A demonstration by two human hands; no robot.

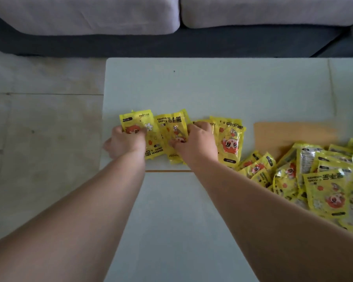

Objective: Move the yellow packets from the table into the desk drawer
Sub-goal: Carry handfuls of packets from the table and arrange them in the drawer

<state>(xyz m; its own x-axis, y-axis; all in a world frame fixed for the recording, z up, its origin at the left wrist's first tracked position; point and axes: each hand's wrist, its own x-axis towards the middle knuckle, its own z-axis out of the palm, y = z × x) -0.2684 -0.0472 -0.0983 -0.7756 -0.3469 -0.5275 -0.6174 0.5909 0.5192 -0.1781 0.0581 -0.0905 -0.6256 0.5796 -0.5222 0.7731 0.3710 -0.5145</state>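
A row of yellow hand-warmer packets with a red cartoon figure lies on the pale green table (212, 88). My left hand (125, 142) grips the leftmost packet (149, 127) at its left edge, near the table's left side. My right hand (196, 142) curls over the middle packet (172, 124), thumb on its lower part. More packets (231, 139) are fanned out under and right of that hand. A loose pile of yellow packets (318, 180) lies at the right. I cannot tell where the drawer is.
A brown flat sheet (293, 133) lies on the table behind the pile. A thin wooden edge (168, 171) runs across just below my hands. A grey sofa (90, 15) stands beyond the table, with tiled floor (39, 139) to the left.
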